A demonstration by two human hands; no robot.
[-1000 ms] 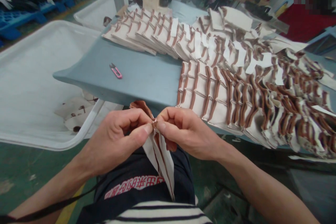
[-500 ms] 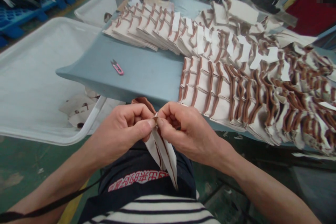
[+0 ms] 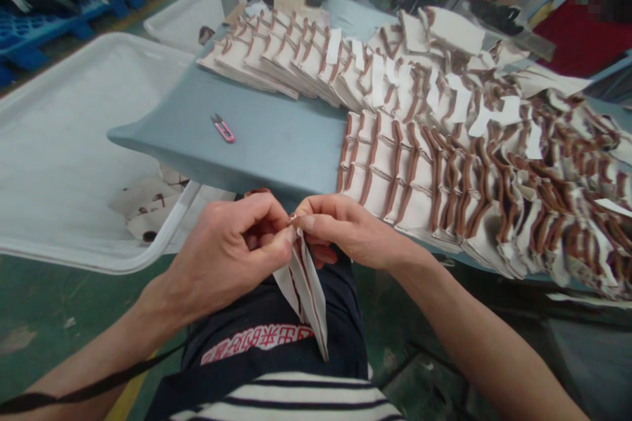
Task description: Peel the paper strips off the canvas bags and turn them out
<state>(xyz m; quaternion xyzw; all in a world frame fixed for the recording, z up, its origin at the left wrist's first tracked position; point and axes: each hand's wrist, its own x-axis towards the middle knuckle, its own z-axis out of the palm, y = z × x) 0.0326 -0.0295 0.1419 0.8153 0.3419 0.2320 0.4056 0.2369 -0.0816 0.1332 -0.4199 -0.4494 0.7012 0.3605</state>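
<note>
Left hand [image 3: 232,253] & right hand [image 3: 340,230] meet fingertip to fingertip, both pinched tight on the top edge of a cream fabric piece [image 3: 309,289] w/ brown trim. Rest of it hangs down btwn the wrists, over the lap. Just left, big white tray [image 3: 64,145] holds only a few loose pieces [image 3: 143,200] nr its front corner. Ahead, grey bench [image 3: 276,145]: pink snips [image 3: 223,128] lying alone, overlapping rows [image 3: 419,171] of like pieces across right & back.
</note>
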